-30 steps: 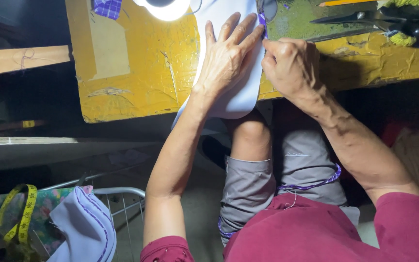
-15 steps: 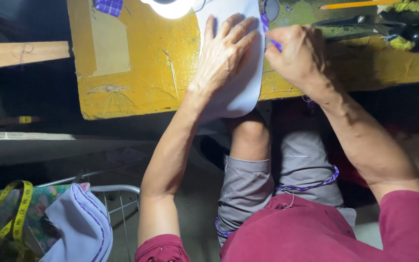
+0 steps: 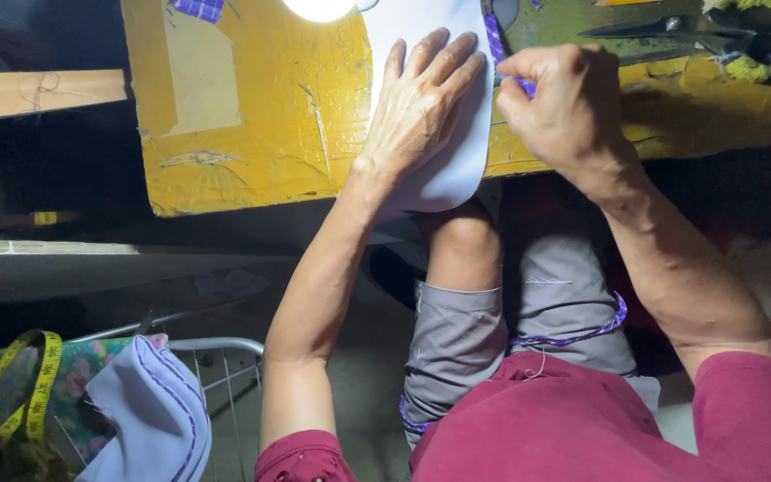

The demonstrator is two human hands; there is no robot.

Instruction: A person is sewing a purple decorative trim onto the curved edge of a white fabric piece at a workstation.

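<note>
My left hand point(image 3: 421, 103) lies flat, fingers spread, on a pale lavender fabric piece point(image 3: 443, 170) that hangs over the near edge of a yellow table point(image 3: 252, 134). Along the piece's right edge runs a purple checked binding strip point(image 3: 495, 40). My right hand point(image 3: 559, 107) pinches this strip at the fabric's edge. More of the purple strip point(image 3: 582, 335) trails down over my lap.
Scissors point(image 3: 671, 31) lie on the table at the far right. A bright lamp point(image 3: 319, 7) shines at the top. At lower left, a wire basket point(image 3: 216, 348) holds a finished lavender piece point(image 3: 149, 411) and a yellow measuring tape point(image 3: 33, 384). A wooden plank point(image 3: 37, 94) is at left.
My right hand has shifted slightly right and up along the fabric's edge, pinching the strip. My left hand stays pressed on the fabric.
</note>
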